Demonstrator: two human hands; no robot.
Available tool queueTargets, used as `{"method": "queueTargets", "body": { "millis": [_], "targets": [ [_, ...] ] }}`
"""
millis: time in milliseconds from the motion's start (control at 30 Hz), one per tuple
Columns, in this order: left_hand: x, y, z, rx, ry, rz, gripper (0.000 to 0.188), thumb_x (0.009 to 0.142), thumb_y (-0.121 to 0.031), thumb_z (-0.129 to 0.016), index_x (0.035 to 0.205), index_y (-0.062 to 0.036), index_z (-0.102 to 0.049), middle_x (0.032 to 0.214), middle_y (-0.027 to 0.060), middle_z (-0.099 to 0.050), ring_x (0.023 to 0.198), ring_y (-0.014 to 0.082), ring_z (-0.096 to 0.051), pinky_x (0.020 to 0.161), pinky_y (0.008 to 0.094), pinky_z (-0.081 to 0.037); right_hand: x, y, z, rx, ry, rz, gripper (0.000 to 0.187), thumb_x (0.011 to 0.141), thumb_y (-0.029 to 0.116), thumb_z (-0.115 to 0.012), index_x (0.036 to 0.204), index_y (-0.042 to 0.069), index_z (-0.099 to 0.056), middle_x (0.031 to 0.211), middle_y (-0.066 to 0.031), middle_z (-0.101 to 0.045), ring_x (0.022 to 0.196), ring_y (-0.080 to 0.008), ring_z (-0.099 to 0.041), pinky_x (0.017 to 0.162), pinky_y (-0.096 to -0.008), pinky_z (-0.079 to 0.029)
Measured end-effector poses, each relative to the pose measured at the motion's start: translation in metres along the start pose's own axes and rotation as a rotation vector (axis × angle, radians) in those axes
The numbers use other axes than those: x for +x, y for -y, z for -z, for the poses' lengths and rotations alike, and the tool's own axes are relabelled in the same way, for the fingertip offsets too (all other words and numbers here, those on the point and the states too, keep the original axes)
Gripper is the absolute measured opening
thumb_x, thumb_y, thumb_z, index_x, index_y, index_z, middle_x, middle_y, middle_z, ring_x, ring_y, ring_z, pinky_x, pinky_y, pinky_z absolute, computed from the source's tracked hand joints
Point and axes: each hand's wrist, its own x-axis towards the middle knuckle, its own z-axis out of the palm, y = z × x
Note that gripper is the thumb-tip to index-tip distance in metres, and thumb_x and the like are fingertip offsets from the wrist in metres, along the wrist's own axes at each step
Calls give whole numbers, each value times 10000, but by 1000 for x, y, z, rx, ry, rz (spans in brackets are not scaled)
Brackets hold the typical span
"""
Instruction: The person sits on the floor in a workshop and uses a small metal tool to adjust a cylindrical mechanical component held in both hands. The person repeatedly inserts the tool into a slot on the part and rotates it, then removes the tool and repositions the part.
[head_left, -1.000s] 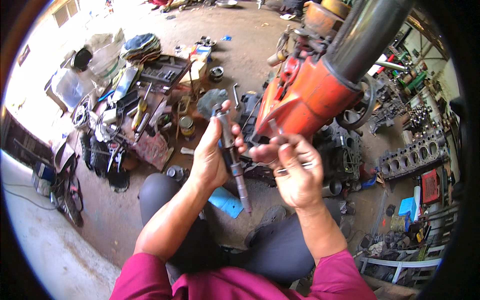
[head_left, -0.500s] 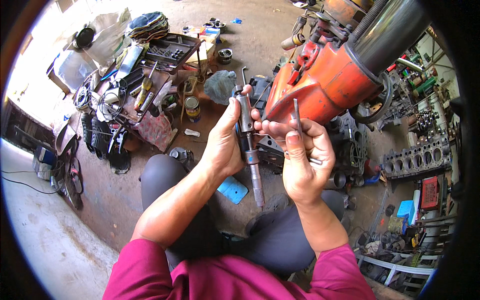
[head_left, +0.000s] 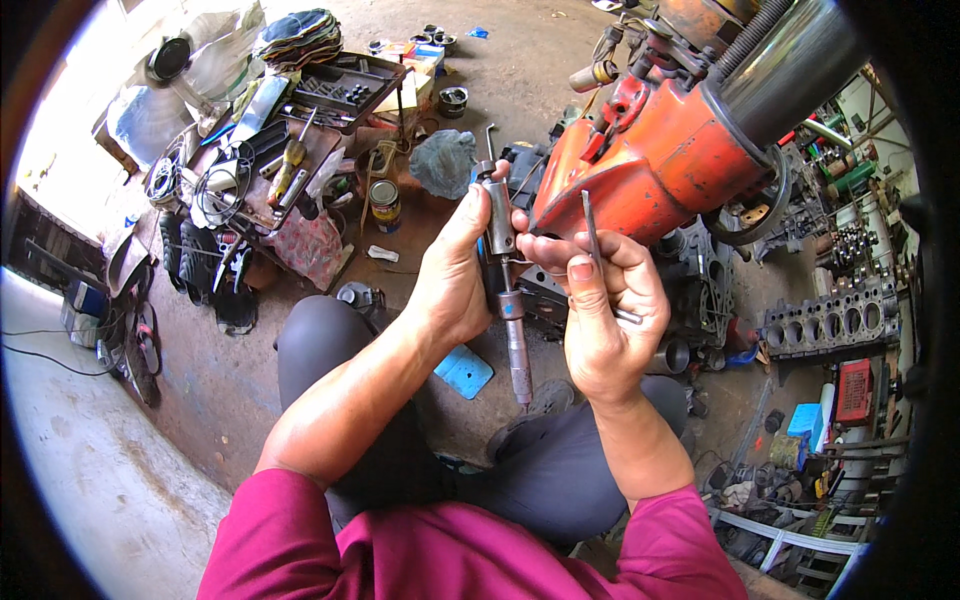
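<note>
Far left on the floor lies the clutter: a low board (head_left: 300,200) strewn with tools, a tray (head_left: 345,88) of small parts behind it, a tin can (head_left: 384,204) just right of the board and a crumpled grey rag (head_left: 443,163) further on. None of this is in hand.

The left hand (head_left: 455,275) has its grip closed around the upper body of a long steel injector (head_left: 505,280), thumb along the top; the injector stands nearly upright between the two hands, above the lap, its slim lower end pointing down over the knees. A blue plate (head_left: 463,371) lies on the floor under it.

The right hand (head_left: 600,310) is curled shut on a thin dark rod (head_left: 593,235) that sticks up past the fingers, and its fingertips touch the injector's middle. A short bright pin shows at the side of that fist; I cannot tell whether it belongs to the rod.

Right of the hands stands the orange engine (head_left: 660,160), and far right an engine block (head_left: 835,320).

As a judgement: the injector is out and held for work, the rod is ready but not yet set into it, so the fitting or cleaning remains to be done.
</note>
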Motion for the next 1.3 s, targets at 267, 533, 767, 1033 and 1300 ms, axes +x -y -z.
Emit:
{"method": "queueTargets", "body": {
  "millis": [267, 533, 767, 1033, 1300],
  "targets": [
    [0, 2, -2, -22, -58, 29, 491, 966, -435, -592, 1387, -211, -473, 926, 11, -605, 745, 118, -639, 699, 294, -557, -2, 3, -1, -36, 20, -5, 175, 984, 7, -552, 1133, -61, -491, 1043, -202, -714, 989, -202, -695, 918, -280, -512],
    [2, 4, 0, -13, -39, 14, 487, 966, -436, -592, 1388, -222, -473, 919, 9, -607, 747, 108, -630, 686, 280, -551, -3, 1, 1, -57, 26, 19, 186, 984, 12, -552, 1144, -63, -494, 1036, -207, -714, 986, -207, -695, 907, -294, -520],
    [2, -7, 1, 86, 49, -36, 558, 979, -448, -564, 1449, -190, -409, 935, 36, -591, 755, 110, -603, 603, 244, -513, 0, 20, 9, -11, 12, -127, 194, 1012, 69, -499, 1156, -52, -549, 847, -144, -690, 721, -189, -658, 674, -308, -531],
    [-2, -25, 1, 431, 179, -177, 700, 966, -435, -593, 1508, -88, -319, 865, 61, -614, 722, 120, -604, 536, 226, -488, -9, 20, 8, -256, 160, -499, 161, 964, 86, -619, 1048, -47, -651, 773, -17, -646, 635, -52, -562, 585, -209, -460],
    [-24, -45, -6, 1056, 317, -297, 767, 904, -422, -683, 1479, -17, -378, 1157, 134, -628, 1021, 182, -600, 851, 306, -480, -18, 18, 11, -673, 322, 152, 90, 875, -14, -656, 958, -35, -627, 686, -123, -607, 554, -224, -611, 501, -321, -467]
  ]
}}
